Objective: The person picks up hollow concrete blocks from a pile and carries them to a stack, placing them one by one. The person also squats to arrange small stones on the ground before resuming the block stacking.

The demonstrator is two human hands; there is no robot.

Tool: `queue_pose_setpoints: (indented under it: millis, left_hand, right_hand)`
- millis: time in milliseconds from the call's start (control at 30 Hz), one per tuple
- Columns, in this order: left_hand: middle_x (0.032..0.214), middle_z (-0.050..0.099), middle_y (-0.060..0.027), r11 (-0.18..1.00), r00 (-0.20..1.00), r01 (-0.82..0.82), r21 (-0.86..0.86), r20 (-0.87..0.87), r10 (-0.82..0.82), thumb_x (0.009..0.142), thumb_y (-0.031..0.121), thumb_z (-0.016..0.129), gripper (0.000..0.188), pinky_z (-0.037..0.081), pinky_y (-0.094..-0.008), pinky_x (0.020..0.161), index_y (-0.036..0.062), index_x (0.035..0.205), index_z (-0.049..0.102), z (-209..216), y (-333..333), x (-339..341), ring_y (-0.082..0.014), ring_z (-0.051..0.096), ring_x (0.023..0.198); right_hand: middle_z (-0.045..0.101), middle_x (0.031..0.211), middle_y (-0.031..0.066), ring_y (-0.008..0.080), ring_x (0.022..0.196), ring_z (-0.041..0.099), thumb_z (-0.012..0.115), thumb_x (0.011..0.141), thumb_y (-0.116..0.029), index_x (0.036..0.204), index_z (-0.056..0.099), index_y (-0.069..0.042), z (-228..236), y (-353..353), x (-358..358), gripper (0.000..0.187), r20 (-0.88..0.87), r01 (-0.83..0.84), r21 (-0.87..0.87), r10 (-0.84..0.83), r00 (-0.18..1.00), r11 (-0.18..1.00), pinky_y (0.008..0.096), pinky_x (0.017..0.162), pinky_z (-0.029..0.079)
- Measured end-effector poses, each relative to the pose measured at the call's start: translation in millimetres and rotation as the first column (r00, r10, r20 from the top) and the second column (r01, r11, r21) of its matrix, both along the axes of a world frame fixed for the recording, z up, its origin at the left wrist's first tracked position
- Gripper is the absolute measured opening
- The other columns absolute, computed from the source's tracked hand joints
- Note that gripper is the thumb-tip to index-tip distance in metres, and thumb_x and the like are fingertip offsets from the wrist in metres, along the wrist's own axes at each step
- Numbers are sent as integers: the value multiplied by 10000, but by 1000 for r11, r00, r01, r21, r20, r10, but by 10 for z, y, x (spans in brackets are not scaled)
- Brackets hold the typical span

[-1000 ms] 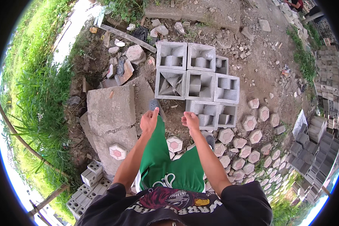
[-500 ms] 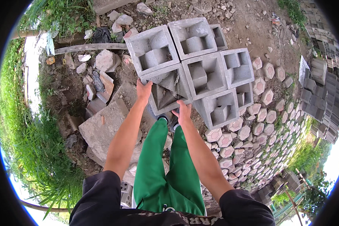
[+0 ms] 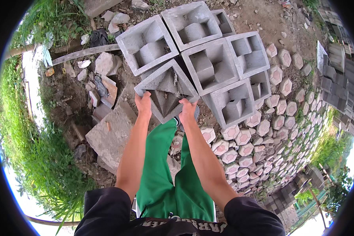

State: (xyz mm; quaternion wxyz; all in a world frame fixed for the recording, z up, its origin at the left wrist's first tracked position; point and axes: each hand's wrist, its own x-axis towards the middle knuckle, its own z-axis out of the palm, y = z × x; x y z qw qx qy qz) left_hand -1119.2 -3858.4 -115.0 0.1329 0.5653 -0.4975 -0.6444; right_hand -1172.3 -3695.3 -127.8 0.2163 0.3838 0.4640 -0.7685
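Note:
Between my two hands is a square hollow concrete block [image 3: 161, 100] with slanted inner faces, turned so that a corner points toward me. My left hand [image 3: 143, 104] is closed on its left corner, and my right hand [image 3: 188, 110] grips its right side near the near edge. Other concrete blocks stand close by: one at the far left [image 3: 146, 47], one at the far middle [image 3: 191, 26] and one just right of the held block [image 3: 211, 67]. The fingers beneath the block are partly hidden.
Further blocks [image 3: 234, 101] stand on the right of the group. Many hexagonal pavers [image 3: 246, 149] cover the ground to the right. A large broken slab [image 3: 110, 137] and rubble [image 3: 106, 64] lie to the left, with grass [image 3: 55, 157] beyond.
The held block has turned so its corner faces me and has shifted slightly left, opening a gap to the blocks beside it. Both hands have moved with it.

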Motion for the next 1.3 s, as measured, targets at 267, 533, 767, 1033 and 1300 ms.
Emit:
queue_pose_setpoints:
  millis: [267, 533, 767, 1033, 1300]
  left_hand:
    - [1264, 548, -85, 941, 952, -205, 268, -167, 255, 856, 298, 569, 502, 356, -395, 1026, 35, 1280, 512, 187, 247, 191, -257, 511, 1150]
    - [1348, 543, -139, 699, 940, -188, 690, -81, 332, 934, 548, 366, 650, 355, -495, 1068, 55, 1326, 525, 197, -319, 149, -344, 484, 1240]
    - [1225, 631, -138, 640, 966, -73, 765, -105, 235, 942, 382, 377, 485, 441, -505, 1005, 59, 1221, 607, -377, -599, 265, -334, 580, 1132]
    - [1093, 682, -124, 647, 930, -23, 762, -220, 293, 928, 314, 389, 422, 489, -472, 938, 46, 1134, 642, -172, -191, 686, -310, 622, 1053]
    - [1104, 677, -130, 662, 944, 103, 742, -282, 169, 941, 336, 396, 434, 506, -464, 907, 35, 1164, 614, 1729, 245, 1644, -316, 638, 1031]
  right_hand:
    - [433, 1372, 81, 275, 1281, 395, 685, 775, -112, 1442, 307, -154, -194, 300, 108, 768, -135, -227, -23, 222, 966, 974, 424, 1071, 322]
    - [510, 1339, 78, 283, 1253, 438, 404, 952, -425, 1342, 468, -112, -81, 495, 87, 504, 234, 169, -342, -90, 968, 924, 489, 1072, 311]
    - [621, 1192, 97, 252, 1101, 585, 387, 941, -296, 1209, 588, -30, -488, 219, -271, 428, 171, 246, -323, -199, 965, 914, 391, 965, 458]
    - [640, 1153, 121, 269, 1061, 599, 463, 958, -331, 1187, 599, -29, -481, 514, 47, 403, 86, 255, -227, -241, 967, 940, 395, 945, 459]
    - [676, 935, 92, 238, 847, 630, 554, 804, -434, 985, 652, -61, 1468, 1320, 1110, 426, 176, 180, -300, -131, 976, 937, 359, 777, 484]
